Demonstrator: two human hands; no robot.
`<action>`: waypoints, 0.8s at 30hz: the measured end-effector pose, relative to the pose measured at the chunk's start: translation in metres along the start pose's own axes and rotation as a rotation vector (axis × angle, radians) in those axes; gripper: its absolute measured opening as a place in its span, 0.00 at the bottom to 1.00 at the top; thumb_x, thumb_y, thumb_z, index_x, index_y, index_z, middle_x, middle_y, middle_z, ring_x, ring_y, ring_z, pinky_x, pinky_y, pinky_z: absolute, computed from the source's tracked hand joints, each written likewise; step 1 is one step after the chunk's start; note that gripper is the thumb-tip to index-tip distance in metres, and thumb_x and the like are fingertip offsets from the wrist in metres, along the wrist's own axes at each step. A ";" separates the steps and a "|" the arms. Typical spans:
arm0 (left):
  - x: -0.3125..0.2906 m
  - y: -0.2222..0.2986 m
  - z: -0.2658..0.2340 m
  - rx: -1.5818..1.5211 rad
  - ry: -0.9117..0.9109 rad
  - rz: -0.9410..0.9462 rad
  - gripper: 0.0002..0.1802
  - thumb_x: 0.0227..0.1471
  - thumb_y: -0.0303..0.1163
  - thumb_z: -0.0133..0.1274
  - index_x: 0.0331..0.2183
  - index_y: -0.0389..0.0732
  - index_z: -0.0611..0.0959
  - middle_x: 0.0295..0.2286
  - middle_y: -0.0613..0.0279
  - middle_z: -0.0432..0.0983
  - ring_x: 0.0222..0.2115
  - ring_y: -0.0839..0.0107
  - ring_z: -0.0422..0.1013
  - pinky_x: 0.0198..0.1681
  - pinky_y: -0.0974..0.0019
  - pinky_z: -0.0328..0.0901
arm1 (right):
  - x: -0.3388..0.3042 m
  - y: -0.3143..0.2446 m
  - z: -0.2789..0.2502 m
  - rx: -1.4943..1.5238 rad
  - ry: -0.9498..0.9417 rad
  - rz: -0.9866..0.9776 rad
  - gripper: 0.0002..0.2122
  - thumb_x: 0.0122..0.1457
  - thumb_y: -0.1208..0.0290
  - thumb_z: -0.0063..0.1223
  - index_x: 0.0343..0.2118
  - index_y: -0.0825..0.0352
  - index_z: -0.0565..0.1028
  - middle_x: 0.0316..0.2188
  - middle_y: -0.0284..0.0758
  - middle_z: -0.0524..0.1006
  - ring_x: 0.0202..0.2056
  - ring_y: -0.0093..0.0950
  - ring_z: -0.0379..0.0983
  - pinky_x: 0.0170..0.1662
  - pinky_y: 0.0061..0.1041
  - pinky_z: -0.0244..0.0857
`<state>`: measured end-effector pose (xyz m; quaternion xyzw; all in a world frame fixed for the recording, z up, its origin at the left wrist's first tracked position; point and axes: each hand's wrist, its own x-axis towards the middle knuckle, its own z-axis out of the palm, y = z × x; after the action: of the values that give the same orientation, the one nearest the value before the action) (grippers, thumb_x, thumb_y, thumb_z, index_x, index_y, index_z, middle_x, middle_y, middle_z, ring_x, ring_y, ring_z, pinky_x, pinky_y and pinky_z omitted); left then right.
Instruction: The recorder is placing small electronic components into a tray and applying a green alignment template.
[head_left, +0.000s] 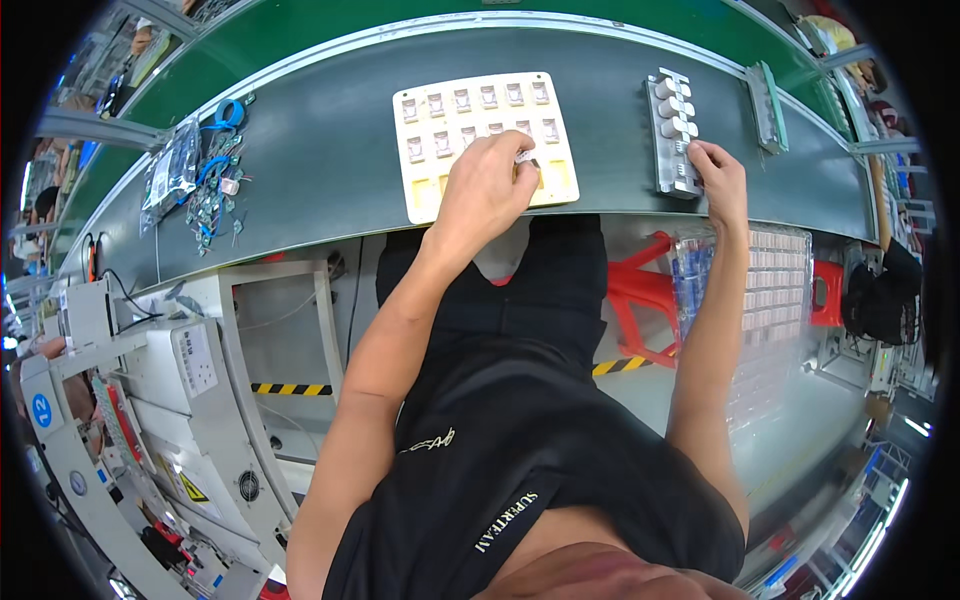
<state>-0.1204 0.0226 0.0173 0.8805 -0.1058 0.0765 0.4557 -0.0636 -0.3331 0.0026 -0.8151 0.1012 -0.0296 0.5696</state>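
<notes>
A cream tray (404,188) lies on the dark bench in front of me, with rows of small pale parts (462,100) in its pockets. My left hand (487,182) reaches over its near rows and pinches a small whitish part (525,157) between thumb and fingertips. Some near pockets are hidden beneath that hand. To the right, a grey metal fixture (668,180) carries several white cylindrical pieces (672,107). My right hand (722,182) is at the fixture's near right side, its fingers drawn together against the edge; anything small between the fingertips is too hard to see.
At the bench's left lie a clear plastic bag (170,175) and a tangle of small wired parts (213,190). A green-edged block (767,108) stands at the far right. Below the bench are a red stool (640,295) and stacked clear trays (775,290). White machinery (185,370) stands left.
</notes>
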 end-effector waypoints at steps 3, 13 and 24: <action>-0.003 -0.008 0.011 0.096 0.076 0.165 0.11 0.51 0.28 0.51 0.35 0.33 0.84 0.31 0.47 0.77 0.34 0.50 0.74 0.40 0.53 0.67 | -0.002 -0.006 0.006 -0.017 0.037 0.001 0.13 0.57 0.67 0.63 0.39 0.73 0.82 0.29 0.26 0.78 0.29 0.15 0.68 0.32 0.17 0.61; -0.005 -0.005 0.012 0.086 0.050 0.192 0.12 0.49 0.25 0.57 0.38 0.34 0.82 0.30 0.51 0.72 0.35 0.53 0.70 0.42 0.54 0.66 | 0.007 0.000 0.001 0.095 0.103 0.031 0.12 0.58 0.68 0.62 0.38 0.71 0.82 0.27 0.26 0.76 0.27 0.15 0.66 0.32 0.17 0.61; -0.014 -0.014 0.009 0.074 0.035 0.237 0.14 0.46 0.27 0.60 0.38 0.34 0.82 0.32 0.55 0.70 0.37 0.55 0.68 0.43 0.55 0.66 | 0.000 -0.014 -0.009 -0.323 -0.113 -0.229 0.13 0.63 0.68 0.57 0.44 0.73 0.79 0.30 0.31 0.79 0.33 0.18 0.72 0.38 0.20 0.67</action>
<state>-0.1299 0.0246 -0.0022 0.8766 -0.1982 0.1491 0.4124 -0.0631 -0.3372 0.0190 -0.9025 -0.0210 -0.0317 0.4290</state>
